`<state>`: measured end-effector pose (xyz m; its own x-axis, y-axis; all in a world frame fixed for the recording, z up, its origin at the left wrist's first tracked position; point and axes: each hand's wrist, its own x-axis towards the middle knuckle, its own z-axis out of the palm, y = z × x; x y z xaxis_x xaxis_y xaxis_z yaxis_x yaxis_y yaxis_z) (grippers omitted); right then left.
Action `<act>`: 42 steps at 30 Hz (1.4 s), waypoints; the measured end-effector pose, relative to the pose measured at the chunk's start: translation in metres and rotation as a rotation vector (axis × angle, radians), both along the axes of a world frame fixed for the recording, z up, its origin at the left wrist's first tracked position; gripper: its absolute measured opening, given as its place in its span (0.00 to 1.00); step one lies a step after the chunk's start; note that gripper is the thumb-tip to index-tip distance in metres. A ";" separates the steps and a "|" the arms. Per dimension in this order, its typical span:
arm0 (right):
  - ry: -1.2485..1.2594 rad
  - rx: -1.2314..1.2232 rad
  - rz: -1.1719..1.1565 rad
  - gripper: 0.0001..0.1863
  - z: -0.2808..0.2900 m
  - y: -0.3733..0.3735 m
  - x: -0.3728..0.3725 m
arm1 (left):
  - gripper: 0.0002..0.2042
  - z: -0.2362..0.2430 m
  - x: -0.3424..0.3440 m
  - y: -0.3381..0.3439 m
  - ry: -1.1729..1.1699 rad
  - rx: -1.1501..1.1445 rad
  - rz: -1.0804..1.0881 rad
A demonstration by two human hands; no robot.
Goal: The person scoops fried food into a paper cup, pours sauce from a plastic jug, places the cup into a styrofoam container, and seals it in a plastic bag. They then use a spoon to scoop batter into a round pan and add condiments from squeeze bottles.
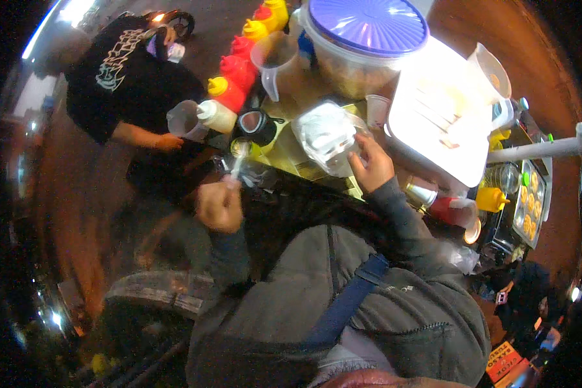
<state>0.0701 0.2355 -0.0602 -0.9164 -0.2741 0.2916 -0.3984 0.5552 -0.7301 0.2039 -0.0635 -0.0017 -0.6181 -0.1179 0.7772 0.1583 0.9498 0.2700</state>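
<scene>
My left hand (220,205) is closed in a pinch on a narrow, pale translucent thing (240,160) that points up and away. Motion smears it, and its kind cannot be made out. The fingers of my right hand (372,163) curl at the right edge of a clear plastic package with white contents (326,131). This package lies on the stall counter. Left of it stands a small black pot-like container (257,125) with a looped cord. Below that, a small yellow-green item (255,150) sits close to the tip of the pale thing.
A row of squeeze bottles (226,94) runs along the left edge beside a clear jug (275,58). Behind are a purple-lidded tub (368,39) and a white tray (433,110). A person in black (136,84) holds a measuring jug (186,121). A filled pan (533,207) is far right.
</scene>
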 end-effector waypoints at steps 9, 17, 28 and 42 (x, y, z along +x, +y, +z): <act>-1.296 -1.124 0.092 0.18 0.020 -0.008 0.038 | 0.11 -0.007 -0.065 0.105 -0.106 -0.203 -0.770; -0.642 -0.252 0.007 0.13 0.020 0.009 0.012 | 0.15 -0.014 -0.102 0.104 -0.226 0.089 -0.356; 0.321 0.579 0.016 0.10 0.012 -0.055 -0.038 | 0.08 0.012 -0.155 0.097 -0.305 0.202 -0.171; 0.323 0.245 0.043 0.17 0.043 -0.034 -0.007 | 0.12 -0.014 -0.060 -0.035 -0.868 0.039 0.170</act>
